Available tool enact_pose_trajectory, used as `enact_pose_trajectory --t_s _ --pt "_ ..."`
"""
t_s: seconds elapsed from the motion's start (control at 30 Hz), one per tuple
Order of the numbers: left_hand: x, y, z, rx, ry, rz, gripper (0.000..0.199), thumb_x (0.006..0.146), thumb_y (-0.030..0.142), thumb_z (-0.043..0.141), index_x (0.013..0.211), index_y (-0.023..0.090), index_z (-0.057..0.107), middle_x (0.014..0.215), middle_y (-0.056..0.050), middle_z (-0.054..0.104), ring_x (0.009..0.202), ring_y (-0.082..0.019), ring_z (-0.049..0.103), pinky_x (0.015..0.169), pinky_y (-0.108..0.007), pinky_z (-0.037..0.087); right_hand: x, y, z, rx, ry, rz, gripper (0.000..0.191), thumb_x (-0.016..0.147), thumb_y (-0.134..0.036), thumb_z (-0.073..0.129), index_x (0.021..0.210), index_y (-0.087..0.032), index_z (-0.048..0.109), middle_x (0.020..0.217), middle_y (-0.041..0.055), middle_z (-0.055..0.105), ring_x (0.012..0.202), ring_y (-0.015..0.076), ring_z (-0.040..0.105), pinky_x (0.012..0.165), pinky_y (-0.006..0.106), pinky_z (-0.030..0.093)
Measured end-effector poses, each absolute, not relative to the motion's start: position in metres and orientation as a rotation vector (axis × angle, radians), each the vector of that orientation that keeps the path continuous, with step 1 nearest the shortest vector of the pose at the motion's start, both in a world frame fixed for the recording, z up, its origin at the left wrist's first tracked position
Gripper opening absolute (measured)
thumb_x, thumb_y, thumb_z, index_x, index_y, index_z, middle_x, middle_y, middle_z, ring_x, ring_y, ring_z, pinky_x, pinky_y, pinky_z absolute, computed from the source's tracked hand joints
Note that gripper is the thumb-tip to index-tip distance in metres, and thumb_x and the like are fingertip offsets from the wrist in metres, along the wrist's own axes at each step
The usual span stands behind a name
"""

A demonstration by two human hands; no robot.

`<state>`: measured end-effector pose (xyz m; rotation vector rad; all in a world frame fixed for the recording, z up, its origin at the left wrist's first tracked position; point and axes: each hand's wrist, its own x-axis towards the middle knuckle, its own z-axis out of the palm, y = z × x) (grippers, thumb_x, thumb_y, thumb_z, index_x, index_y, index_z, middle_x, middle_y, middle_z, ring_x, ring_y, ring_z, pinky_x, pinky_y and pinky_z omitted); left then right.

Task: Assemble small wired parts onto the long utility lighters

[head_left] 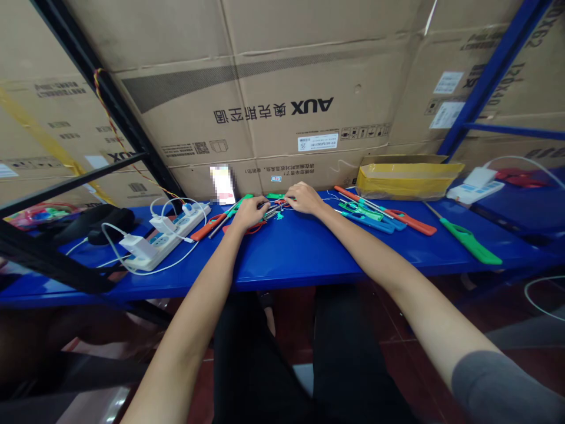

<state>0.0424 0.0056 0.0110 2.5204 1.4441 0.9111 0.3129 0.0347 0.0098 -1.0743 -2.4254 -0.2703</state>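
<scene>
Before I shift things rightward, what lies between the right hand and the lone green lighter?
In the head view, a cluster of lighters with blue, green and orange handles lies between the right hand and green lighter.

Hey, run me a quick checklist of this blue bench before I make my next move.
1. Both hands at the loose parts: ok, left hand and right hand are on either side.
2. Firm grip: cannot tell, the fingers hide what they may hold.
3. Lighters right of the right hand spread apart: not ok, the orange lighter and blue lighter lie in a crowded group.
4. Green lighter at far right fully on the bench: ok.
5. Power strip apart from the left hand: ok.
6. Screen readable: cannot tell, it is blurred.
</scene>
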Motion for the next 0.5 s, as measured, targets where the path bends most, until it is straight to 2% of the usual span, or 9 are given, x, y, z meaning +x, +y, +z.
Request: enact_pose_trajectory --t_s 0.27,0.4,0.5 --pt "0.054 0.001 0.007 2.537 1.307 0.921 0.040 0.113 0.049 0.059 0.112 0.022 0.089 0.117 -0.011 0.090 0.104 -0.032 0.081 0.098 -0.040 0.060 0.310 0.035 0.006 -1.030 -2.378 -0.230 0.031 0.117 -0.026 0.062 0.124 -0.021 0.092 0.124 0.0144 0.090 0.114 0.0310 0.078 0.110 0.045 0.049" --pt "0.066 0.003 0.003 2.602 1.321 0.952 0.040 0.116 0.042 0.054 0.109 0.021 0.087 0.114 -0.014 0.088 0.106 -0.033 0.080 0.101 -0.041 0.059 0.305 0.034 0.008 -0.960 -2.416 -0.231 0.030 0.118 -0.028 0.062 0.126 -0.021 0.091 0.122 0.0137 0.090 0.114 0.0300 0.077 0.108 0.044 0.048" --pt "0.069 0.005 0.002 2.586 1.345 0.980 0.032 0.114 0.035 0.056 0.108 0.021 0.084 0.113 -0.015 0.088 0.104 -0.032 0.079 0.099 -0.040 0.059 0.301 0.033 0.008 -0.951 -2.420 -0.228 0.030 0.118 -0.027 0.063 0.127 -0.020 0.091 0.122 0.0151 0.089 0.114 0.0303 0.077 0.109 0.044 0.047"
